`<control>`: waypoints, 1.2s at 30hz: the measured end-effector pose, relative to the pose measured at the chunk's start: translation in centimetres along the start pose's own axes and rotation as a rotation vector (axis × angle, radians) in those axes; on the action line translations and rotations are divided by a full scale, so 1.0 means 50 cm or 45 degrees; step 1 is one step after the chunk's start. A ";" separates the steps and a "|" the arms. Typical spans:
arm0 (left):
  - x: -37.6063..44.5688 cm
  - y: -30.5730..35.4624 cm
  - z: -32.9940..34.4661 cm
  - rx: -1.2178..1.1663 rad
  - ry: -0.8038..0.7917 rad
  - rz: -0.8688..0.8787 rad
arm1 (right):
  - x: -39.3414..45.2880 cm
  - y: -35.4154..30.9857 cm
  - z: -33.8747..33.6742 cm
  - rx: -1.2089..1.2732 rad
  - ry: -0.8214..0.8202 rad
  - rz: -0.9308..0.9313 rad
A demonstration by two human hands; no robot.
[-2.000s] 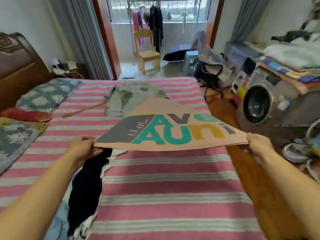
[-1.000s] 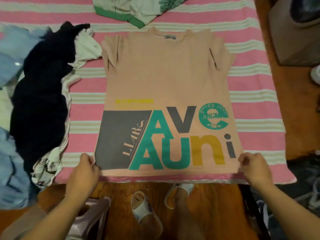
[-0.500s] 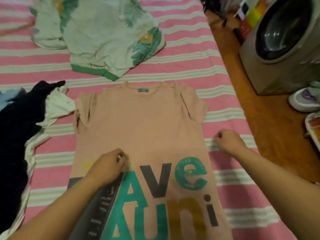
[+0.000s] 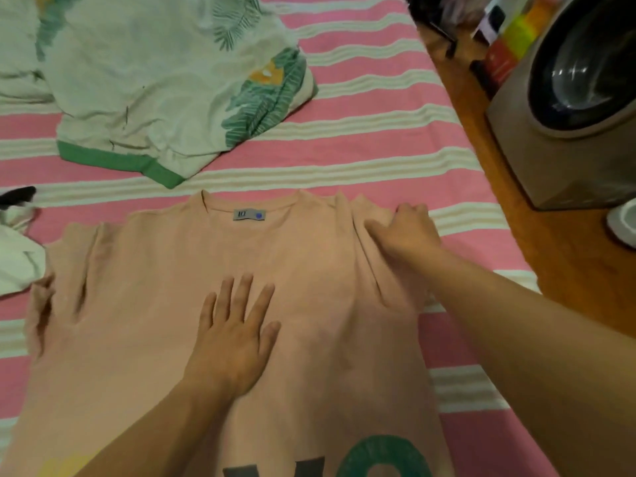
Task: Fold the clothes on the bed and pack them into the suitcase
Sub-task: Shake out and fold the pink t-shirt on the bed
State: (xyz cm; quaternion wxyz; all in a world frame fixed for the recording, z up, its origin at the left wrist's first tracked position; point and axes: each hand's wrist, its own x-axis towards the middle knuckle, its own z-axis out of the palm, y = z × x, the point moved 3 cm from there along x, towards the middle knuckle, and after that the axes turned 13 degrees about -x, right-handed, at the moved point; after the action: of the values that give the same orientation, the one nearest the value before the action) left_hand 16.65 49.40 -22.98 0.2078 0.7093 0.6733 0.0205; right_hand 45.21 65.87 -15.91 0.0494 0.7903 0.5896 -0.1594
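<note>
- Pressing flat, fingers spread, on the chest of the peach T-shirt: left hand, moved up from the print half a second ago.
- Pinching the right sleeve at the shoulder: right hand, shifted from beside the hem; side fold judged starting.
- Lying spread on the striped bed; leaf-print garment waiting beyond; suitcase not in view.

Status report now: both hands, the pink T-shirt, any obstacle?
Left hand flat on pink T-shirt, pressing chest. Right hand gripping the right sleeve. T-shirt spread face up on bed, unfolded. Leaf-print garment beyond the collar, apart.
</note>
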 end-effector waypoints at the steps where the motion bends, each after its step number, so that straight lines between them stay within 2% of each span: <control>1: 0.000 -0.005 0.014 0.015 0.027 0.010 | 0.000 -0.008 0.004 0.041 -0.007 -0.007; 3: -0.001 -0.011 0.022 0.029 0.056 0.028 | -0.003 0.004 -0.002 0.139 0.038 0.023; 6: 0.001 -0.006 0.010 0.010 -0.025 -0.022 | -0.042 0.104 -0.062 0.300 0.336 0.379; 9: 0.010 0.034 -0.024 0.017 -0.150 -0.150 | -0.098 0.213 -0.084 0.150 0.375 0.604; 11: 0.045 0.085 -0.070 -0.008 -0.061 -0.075 | -0.114 0.240 -0.072 0.134 0.336 0.609; 13: 0.105 0.138 -0.097 -0.013 0.085 0.199 | -0.115 0.241 -0.067 0.176 0.356 0.583; 15: 0.184 0.174 -0.102 0.013 0.030 0.382 | -0.116 0.241 -0.069 0.280 0.388 0.585; 16: 0.228 0.178 -0.095 0.032 -0.038 0.385 | -0.120 0.245 -0.069 0.341 0.395 0.580; 19: 0.311 0.167 -0.065 0.009 -0.190 0.196 | -0.143 0.256 -0.044 0.442 0.319 0.519; 22: 0.342 0.207 -0.097 0.044 -0.032 0.198 | -0.159 0.267 -0.015 0.523 0.178 0.480; 24: 0.381 0.237 -0.138 0.021 0.120 0.258 | -0.157 0.261 -0.015 0.526 0.178 0.443; 26: 0.428 0.254 -0.151 0.137 0.144 0.397 | -0.148 0.251 -0.025 0.498 0.214 0.438; 28: 0.456 0.245 -0.156 0.251 0.113 0.421 | -0.142 0.242 -0.033 0.417 0.234 0.447; 32: 0.461 0.198 -0.199 0.256 0.299 0.055 | -0.165 0.252 -0.020 0.155 0.248 0.495; 33: 0.460 0.203 -0.202 0.243 0.324 0.085 | -0.170 0.250 -0.014 0.131 0.249 0.475; 34: 0.455 0.226 -0.199 0.203 0.339 0.213 | -0.172 0.249 -0.007 0.138 0.260 0.453; 36: 0.437 0.324 -0.173 0.069 0.267 0.632 | -0.172 0.249 0.000 0.194 0.281 0.456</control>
State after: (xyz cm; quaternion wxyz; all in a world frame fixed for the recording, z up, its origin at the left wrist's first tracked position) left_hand 31.35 72.64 -15.32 0.1064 0.8519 0.4971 0.1260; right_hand 54.81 54.27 -14.60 -0.0477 0.8965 0.4280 -0.1045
